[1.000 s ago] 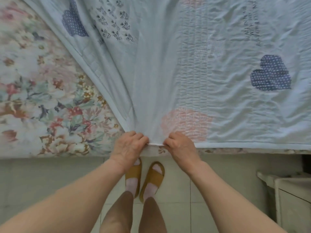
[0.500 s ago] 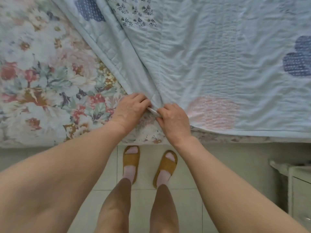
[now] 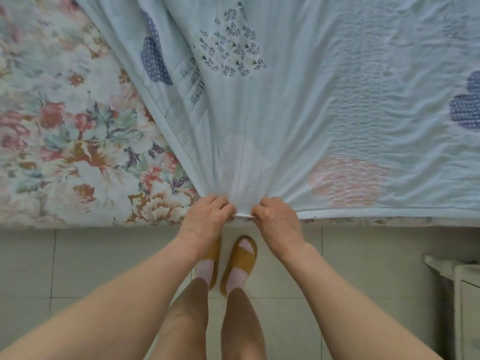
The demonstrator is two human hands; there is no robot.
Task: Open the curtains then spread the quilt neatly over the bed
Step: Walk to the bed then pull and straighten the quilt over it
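Observation:
A pale blue quilt [image 3: 298,105] with heart patches lies over the right part of the bed, its corner pulled taut to the near edge. My left hand [image 3: 207,216] and my right hand [image 3: 275,219] are both shut on that corner, close together at the bed's edge. The bed's floral sheet [image 3: 65,131] is bare on the left. The quilt's left border runs diagonally up and away from my hands. No curtains are in view.
Pale floor tiles [image 3: 104,261] lie in front of the bed, where my feet stand in yellow slippers [image 3: 241,258]. A white piece of furniture [image 3: 465,294] stands at the right edge, close to the bed.
My hands have drawn the quilt corner back from the bed surface to its near edge. Long folds now fan out from my grip.

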